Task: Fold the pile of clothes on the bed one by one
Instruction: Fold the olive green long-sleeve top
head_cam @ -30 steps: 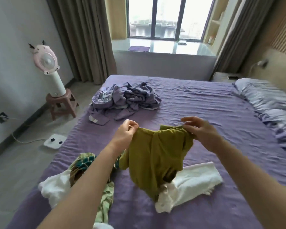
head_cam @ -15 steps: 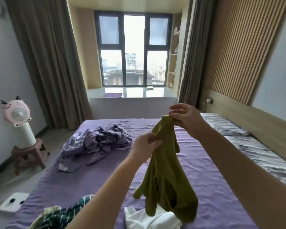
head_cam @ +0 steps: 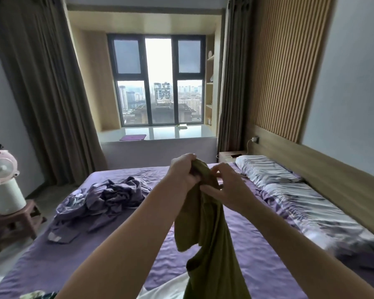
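Spreading across the lower view, a purple bed (head_cam: pixel 78 262) carries a white garment (head_cam: pixel 166 288) at the near edge and a scrap of patterned cloth (head_cam: pixel 39 295) at the bottom left corner. Above the bed hangs one olive shirt (head_cam: pixel 212 244), held up in the air by two hands set close together. The left hand (head_cam: pixel 183 171) has its fingers curled round the top of the shirt, which bunches out above the knuckles; the right hand (head_cam: pixel 227 188) pinches the cloth just beside it, thumb and fingers narrow on a fold. The rest of the shirt drops between the forearms toward the white garment. Farther back on the left lies one crumpled purple heap (head_cam: pixel 108 195). Two pillows (head_cam: pixel 304 197) line the right side under a wooden headboard (head_cam: pixel 333 169). Off the bed to the left, a pink fan (head_cam: pixel 2 169) stands on a stool (head_cam: pixel 13 223). Beyond, brown curtains (head_cam: pixel 48 93) flank one window (head_cam: pixel 158 80) with a city view.
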Available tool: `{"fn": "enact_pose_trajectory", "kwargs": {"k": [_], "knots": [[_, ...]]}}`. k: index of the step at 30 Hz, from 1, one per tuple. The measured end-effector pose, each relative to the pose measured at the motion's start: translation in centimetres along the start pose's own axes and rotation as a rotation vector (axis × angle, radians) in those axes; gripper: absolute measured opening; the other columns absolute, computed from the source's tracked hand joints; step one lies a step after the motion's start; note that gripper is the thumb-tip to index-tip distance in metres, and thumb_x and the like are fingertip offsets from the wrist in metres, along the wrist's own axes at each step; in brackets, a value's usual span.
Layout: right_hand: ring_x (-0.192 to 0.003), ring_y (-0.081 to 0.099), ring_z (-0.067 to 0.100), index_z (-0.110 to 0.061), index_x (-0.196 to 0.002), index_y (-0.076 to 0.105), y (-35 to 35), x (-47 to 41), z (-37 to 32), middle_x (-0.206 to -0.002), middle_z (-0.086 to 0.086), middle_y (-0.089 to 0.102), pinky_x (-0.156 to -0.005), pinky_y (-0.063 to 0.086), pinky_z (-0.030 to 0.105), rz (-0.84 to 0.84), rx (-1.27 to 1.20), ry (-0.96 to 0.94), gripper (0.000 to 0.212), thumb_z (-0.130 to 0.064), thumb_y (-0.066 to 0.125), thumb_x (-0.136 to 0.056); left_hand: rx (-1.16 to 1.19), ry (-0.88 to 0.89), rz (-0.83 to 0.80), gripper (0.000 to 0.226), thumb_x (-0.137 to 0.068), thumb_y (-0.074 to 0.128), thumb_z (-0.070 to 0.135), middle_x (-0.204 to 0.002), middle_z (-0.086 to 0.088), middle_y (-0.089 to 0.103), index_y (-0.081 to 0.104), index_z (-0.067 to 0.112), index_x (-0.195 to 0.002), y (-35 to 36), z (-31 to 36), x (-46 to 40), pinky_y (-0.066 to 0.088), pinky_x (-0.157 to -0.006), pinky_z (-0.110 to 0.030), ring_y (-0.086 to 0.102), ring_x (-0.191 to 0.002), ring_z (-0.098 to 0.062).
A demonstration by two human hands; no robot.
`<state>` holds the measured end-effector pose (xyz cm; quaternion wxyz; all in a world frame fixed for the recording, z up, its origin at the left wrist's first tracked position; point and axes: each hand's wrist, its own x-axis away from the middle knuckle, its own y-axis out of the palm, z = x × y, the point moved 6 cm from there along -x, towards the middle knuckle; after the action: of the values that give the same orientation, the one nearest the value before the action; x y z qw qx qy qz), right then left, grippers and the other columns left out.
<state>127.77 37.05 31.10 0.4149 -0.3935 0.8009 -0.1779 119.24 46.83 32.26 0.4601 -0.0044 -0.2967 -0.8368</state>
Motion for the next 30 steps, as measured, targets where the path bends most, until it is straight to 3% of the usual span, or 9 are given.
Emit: {"fn": "enact_pose_trajectory", "kwargs": {"k": [3,7,9,12,16,18,20,27,30], "knots": [[-0.079,0.059,0.011,-0.013,-0.088,0.065,-1.7,-0.3,1.6,-0.086,0.001,0.064,-0.072,0.042,0.005,0.034,-0.047,0.022,0.010,-0.005,0.066,-0.082,-0.018,0.056,0.009,0.011,-0.089,0.056,-0.001,-0.071,-0.016,0.055,0.054,-0.001,-0.079,0.7,0.3,0.5,0.056,-0.047,-0.041,0.058,-0.064,-0.027],[-0.062,0.062,0.015,-0.014,-0.081,0.055,-3.0,-1.0,2.4,-0.066,0.004,0.062,-0.055,0.055,0.029,-0.101,-0.652,0.250,0.015,-0.002,0.057,-0.089,-0.527,0.324,0.051,0.012,-0.084,0.068,0.011,-0.078,-0.014,0.060,0.059,0.005,-0.081,-0.3,1.4,1.0,0.057,-0.048,-0.034,0.066,-0.060,-0.021],[-0.059,0.064,0.015,-0.013,-0.083,0.055,-3.3,-1.6,1.8,-0.064,0.006,0.063,-0.052,0.054,0.029,-0.160,-0.685,0.237,0.010,-0.005,0.058,-0.090,-0.833,0.494,0.113,0.015,-0.081,0.072,0.020,-0.079,-0.012,0.065,0.060,0.011,-0.081,-0.8,2.1,1.5,0.060,-0.059,-0.038,0.068,-0.065,-0.023],[-0.058,0.066,0.016,-0.009,-0.089,0.056,-3.3,-2.7,0.4,-0.067,0.009,0.063,-0.051,0.054,0.027,-0.207,-0.689,0.214,0.004,-0.008,0.059,-0.090,-0.772,0.556,0.087,0.020,-0.085,0.069,0.025,-0.092,-0.015,0.065,0.054,0.015,-0.092,-1.4,2.1,2.3,0.058,-0.077,-0.046,0.068,-0.079,-0.030],[-0.063,0.066,0.021,-0.001,-0.097,0.057,-2.6,-3.7,-1.1,-0.076,0.016,0.064,-0.057,0.059,0.033,-0.260,-0.674,0.178,0.012,-0.009,0.060,-0.089,-0.946,0.746,-0.074,0.037,-0.085,0.069,0.023,-0.120,-0.001,0.058,0.054,0.021,-0.119,-0.5,1.7,3.7,0.046,-0.093,-0.030,0.055,-0.110,-0.016],[-0.069,0.067,0.024,0.003,-0.100,0.060,-2.5,-4.1,-1.9,-0.079,0.015,0.067,-0.065,0.058,0.036,-0.274,-0.674,0.135,0.017,-0.010,0.062,-0.088,-0.975,0.687,-0.239,0.050,-0.084,0.069,0.012,-0.125,0.000,0.057,0.051,0.021,-0.130,0.1,1.2,4.3,0.045,-0.095,-0.026,0.053,-0.113,-0.010],[-0.074,0.066,0.023,0.004,-0.099,0.063,-2.5,-4.4,-2.5,-0.079,0.012,0.067,-0.069,0.057,0.035,-0.284,-0.662,0.112,0.019,-0.011,0.065,-0.086,-0.890,0.619,-0.330,0.045,-0.084,0.068,0.003,-0.107,-0.005,0.064,0.055,0.013,-0.126,0.2,1.3,4.5,0.052,-0.084,-0.020,0.062,-0.095,-0.009],[-0.079,0.064,0.016,-0.003,-0.101,0.065,-1.8,-4.1,-1.6,-0.085,0.006,0.064,-0.065,0.056,0.024,-0.300,-0.648,0.154,0.021,-0.019,0.065,-0.087,-1.057,0.704,-0.114,0.011,-0.082,0.072,0.025,-0.081,-0.006,0.062,0.068,0.015,-0.085,-0.6,2.6,4.3,0.044,-0.067,-0.016,0.056,-0.074,-0.010],[-0.083,0.068,0.017,-0.007,-0.110,0.058,-0.5,-2.9,-1.0,-0.094,0.008,0.067,-0.069,0.056,0.025,-0.421,-0.748,0.172,0.027,-0.022,0.063,-0.088,-1.007,0.764,-0.065,0.008,-0.084,0.070,0.028,-0.083,0.001,0.066,0.068,0.020,-0.082,-0.8,4.0,4.5,0.046,-0.076,-0.023,0.059,-0.080,-0.010]]}}
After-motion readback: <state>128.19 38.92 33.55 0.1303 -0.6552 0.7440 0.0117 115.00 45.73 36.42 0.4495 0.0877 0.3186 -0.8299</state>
